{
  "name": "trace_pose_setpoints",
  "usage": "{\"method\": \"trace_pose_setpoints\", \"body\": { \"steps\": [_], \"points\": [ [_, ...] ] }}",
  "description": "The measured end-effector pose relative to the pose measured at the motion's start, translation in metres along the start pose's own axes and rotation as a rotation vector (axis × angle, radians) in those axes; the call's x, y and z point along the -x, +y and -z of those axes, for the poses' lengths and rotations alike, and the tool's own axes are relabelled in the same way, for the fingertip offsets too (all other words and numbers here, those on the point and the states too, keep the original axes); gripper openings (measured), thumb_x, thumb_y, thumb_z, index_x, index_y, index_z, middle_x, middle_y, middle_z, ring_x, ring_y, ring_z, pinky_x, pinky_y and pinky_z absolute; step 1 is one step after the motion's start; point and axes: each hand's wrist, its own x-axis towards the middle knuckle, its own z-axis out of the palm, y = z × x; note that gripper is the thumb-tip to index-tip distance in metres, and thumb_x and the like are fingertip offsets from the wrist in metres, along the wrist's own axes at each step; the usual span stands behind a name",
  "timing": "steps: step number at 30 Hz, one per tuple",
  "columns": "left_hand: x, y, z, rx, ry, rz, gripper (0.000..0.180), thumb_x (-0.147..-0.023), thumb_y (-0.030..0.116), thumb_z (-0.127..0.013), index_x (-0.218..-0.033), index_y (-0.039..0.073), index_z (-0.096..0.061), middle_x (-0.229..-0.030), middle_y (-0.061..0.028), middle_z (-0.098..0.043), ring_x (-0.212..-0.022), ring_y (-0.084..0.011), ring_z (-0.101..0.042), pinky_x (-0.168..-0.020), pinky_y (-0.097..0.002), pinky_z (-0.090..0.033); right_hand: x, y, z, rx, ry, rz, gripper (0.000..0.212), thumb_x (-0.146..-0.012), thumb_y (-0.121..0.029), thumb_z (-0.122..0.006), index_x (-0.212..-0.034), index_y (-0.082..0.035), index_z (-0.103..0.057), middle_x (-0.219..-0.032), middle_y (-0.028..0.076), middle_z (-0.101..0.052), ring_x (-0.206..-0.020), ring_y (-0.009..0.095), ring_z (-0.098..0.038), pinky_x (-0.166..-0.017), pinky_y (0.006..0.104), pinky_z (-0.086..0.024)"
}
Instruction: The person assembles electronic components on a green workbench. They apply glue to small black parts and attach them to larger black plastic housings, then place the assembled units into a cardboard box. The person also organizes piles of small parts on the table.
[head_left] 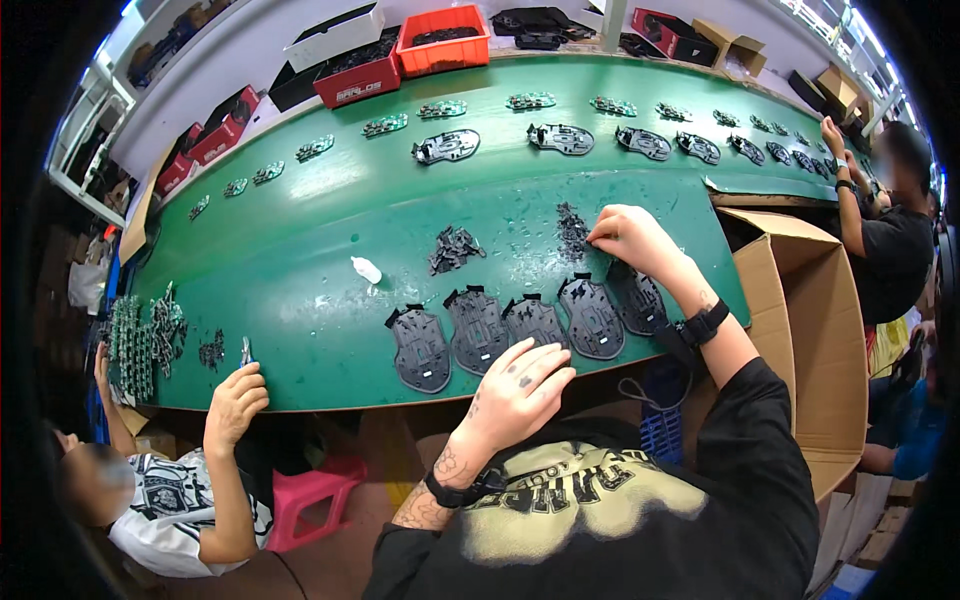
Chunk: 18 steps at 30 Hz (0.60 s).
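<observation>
Several black mouse base shells stand side by side along the near table edge, among them a far-left shell and a shell right of the middle. My left hand hovers at the lower edge of the middle shell, fingers loosely stretched and apart, holding nothing. My right hand is at the right side of a pile of small black parts, thumb and fingertips pinched together. Whatever lies between them is too small to make out. Below this hand, the rightmost shell is partly hidden by my forearm.
Another pile of black pieces and a small white bottle lie on the green table. Circuit boards and mouse shells line the far side. A cardboard box stands right. Co-workers sit left and right.
</observation>
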Motion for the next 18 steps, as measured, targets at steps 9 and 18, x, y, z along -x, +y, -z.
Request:
{"method": "trace_pose_setpoints", "body": {
  "steps": [9, 18],
  "points": [
    [-0.030, 0.012, -0.031, 0.067, -0.097, -0.120, 0.030, -0.076, 0.007, -0.071, -0.106, 0.005, -0.069, -0.119, -0.0101, -0.066, -0.112, -0.0275, -0.064, -0.103, -0.0465, -0.048, 0.023, 0.013, 0.018, 0.019, 0.027, -0.030, 0.016, -0.084, -0.007, -0.071, -0.097, -0.001, -0.064, -0.085, 0.011, -0.066, -0.082, 0.024, -0.066, -0.073, 0.0362, -0.052],
    [-0.069, 0.021, -0.088, -0.038, -0.224, -0.090, 0.056, -0.080, 0.013, -0.069, -0.132, 0.001, -0.057, -0.137, -0.0150, -0.057, -0.130, -0.0302, -0.052, -0.111, -0.0468, -0.039, 0.132, 0.007, 0.029, -0.873, 0.142, -0.491, 0.015, -0.093, -0.002, -0.067, -0.105, 0.006, -0.072, -0.093, 0.012, -0.075, -0.087, 0.017, -0.073, -0.077, 0.0272, -0.058]
  ]
}}
